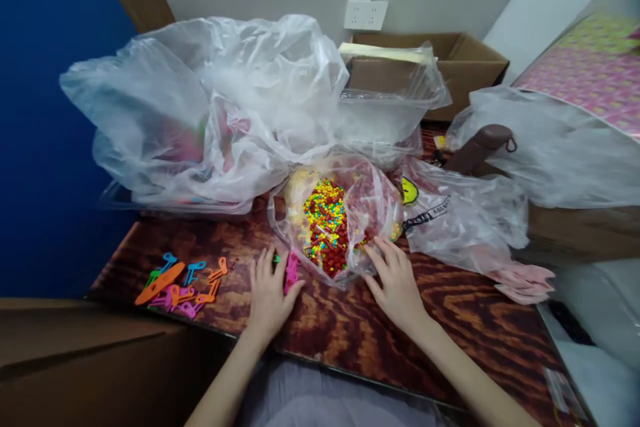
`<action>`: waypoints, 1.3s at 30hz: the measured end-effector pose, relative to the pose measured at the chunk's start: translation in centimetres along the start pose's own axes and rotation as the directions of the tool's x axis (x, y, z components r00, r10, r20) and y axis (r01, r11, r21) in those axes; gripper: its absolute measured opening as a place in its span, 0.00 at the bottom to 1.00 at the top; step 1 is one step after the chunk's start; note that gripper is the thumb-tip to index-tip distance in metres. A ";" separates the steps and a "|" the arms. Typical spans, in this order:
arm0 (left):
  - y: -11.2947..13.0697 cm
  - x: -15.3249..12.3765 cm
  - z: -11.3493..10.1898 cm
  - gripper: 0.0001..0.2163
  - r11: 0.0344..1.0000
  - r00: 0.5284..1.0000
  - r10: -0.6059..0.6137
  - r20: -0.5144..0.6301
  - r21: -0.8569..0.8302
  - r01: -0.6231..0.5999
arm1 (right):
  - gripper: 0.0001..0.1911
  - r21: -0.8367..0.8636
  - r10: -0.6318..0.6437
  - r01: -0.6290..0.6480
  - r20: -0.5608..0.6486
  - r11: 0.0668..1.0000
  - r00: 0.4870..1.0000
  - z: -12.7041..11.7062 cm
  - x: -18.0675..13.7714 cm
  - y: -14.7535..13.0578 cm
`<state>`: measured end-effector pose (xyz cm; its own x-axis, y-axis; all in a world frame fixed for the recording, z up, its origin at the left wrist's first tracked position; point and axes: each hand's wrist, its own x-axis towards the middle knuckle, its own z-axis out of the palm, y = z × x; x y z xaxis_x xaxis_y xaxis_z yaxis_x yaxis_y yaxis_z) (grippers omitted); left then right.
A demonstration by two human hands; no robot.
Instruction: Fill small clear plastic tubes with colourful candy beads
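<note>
Indoor work corner, wood-grain table (340, 330), plastic bags (371, 197), cardboard box (470, 77)

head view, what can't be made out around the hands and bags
In the head view:
Green piece: mostly covered by fingers of the left hand.
Right hand: blur leaves unclear whether it pinches the bag of coloured bits or only touches it.
Large cloudy bag: crumpled plastic obscures what is inside.
Smiley bag: creases and blur spoil some lettering.
Pink patterned surface: cut off by the right edge.
</note>
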<state>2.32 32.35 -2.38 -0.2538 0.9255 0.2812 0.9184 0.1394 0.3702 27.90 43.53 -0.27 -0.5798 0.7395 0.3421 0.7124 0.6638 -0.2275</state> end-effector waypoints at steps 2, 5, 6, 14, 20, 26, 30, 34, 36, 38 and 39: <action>0.0 -0.2 0.6 0.25 0.998 0.999 0.023 0.031 0.056 -0.025 | 0.20 0.033 0.002 0.000 -0.045 0.999 0.999 0.7 0.4 0.1; 0.0 0.2 0.5 0.22 0.998 0.998 0.052 0.025 0.037 -0.053 | 0.17 0.067 0.011 -0.004 -0.104 0.998 0.994 1.2 0.8 0.0; -0.2 0.3 0.4 0.20 0.998 0.998 0.060 0.021 0.019 -0.060 | 0.16 0.073 0.017 -0.009 -0.114 0.997 0.993 1.3 0.9 -0.1; -2.1 -0.2 -0.1 0.06 0.995 0.996 -0.057 -0.073 -0.088 0.050 | 0.15 0.094 0.025 -0.014 -0.120 0.995 0.992 1.0 0.7 0.0; -2.0 1.9 -4.7 0.06 0.971 0.948 -0.103 -0.301 -0.237 0.030 | 0.15 0.072 -0.037 0.049 -0.167 0.996 0.985 2.1 0.3 0.9; -0.4 13.3 -12.2 0.09 0.942 0.834 -0.202 -0.513 -0.335 0.023 | 0.17 0.026 -0.040 0.047 -0.214 0.999 0.976 3.3 0.0 1.3; -0.4 24.4 -14.5 0.10 0.983 0.876 -0.090 -0.474 -0.186 0.001 | 0.18 -0.009 -0.078 0.078 -0.232 0.997 0.970 3.8 -0.3 1.6; -2.9 32.4 -16.0 0.10 0.970 0.928 -0.228 -0.294 0.014 0.243 | 0.20 -0.047 -0.104 0.095 -0.260 0.994 0.960 4.5 -0.7 1.9; -5.2 33.8 -16.5 0.10 0.938 0.912 -0.329 -0.244 0.025 0.346 | 0.20 -0.052 -0.107 0.096 -0.264 0.994 0.959 4.8 -0.9 1.9; -7.7 33.6 -16.6 0.08 0.902 0.892 -0.418 -0.172 0.039 0.431 | 0.20 -0.044 -0.097 0.088 -0.270 0.995 0.958 5.1 -1.0 1.8; -8.8 33.1 -16.6 0.08 0.887 0.883 -0.450 -0.132 0.049 0.459 | 0.21 -0.036 -0.085 0.078 -0.272 0.996 0.959 5.1 -1.0 1.7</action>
<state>-19.17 55.89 18.36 -0.6777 0.7082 0.1982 0.7127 0.5661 0.4143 27.71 44.50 -5.70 -0.5088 0.6219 0.5952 0.6784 0.7153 -0.1675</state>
